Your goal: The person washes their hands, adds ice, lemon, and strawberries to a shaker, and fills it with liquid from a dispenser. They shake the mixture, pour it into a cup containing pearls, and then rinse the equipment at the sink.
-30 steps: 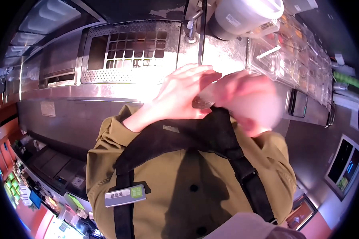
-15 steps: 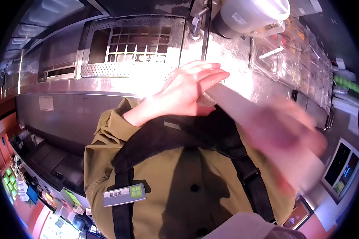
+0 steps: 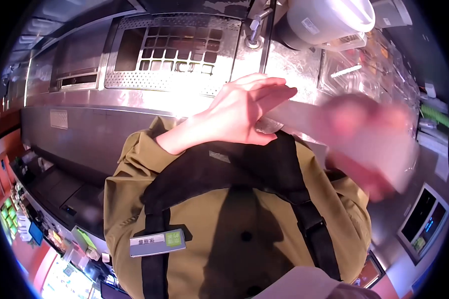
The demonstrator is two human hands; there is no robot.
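Observation:
My left hand (image 3: 239, 110) reaches across the counter's front edge, fingers stretched together and thumb apart below. Between thumb and fingers sits a clear, shiny plastic-like piece (image 3: 270, 125), mostly hidden by the palm. From there a long pale band (image 3: 297, 115) runs right toward my right hand (image 3: 366, 132). That hand is smeared by motion, its fingers curled around the whitish band, whose exact kind I cannot tell.
A metal sink grid (image 3: 179, 50) lies left on the steel counter, with a small tap (image 3: 254, 35) beside it. A white jug (image 3: 324, 22) stands at the back. Clear lidded containers (image 3: 354, 74) fill the right side. A dark apron (image 3: 224, 172) covers my chest.
My right hand has moved up, and the pale band has swung up with it from its slant toward the lower right. My left hand keeps nearly the same pose.

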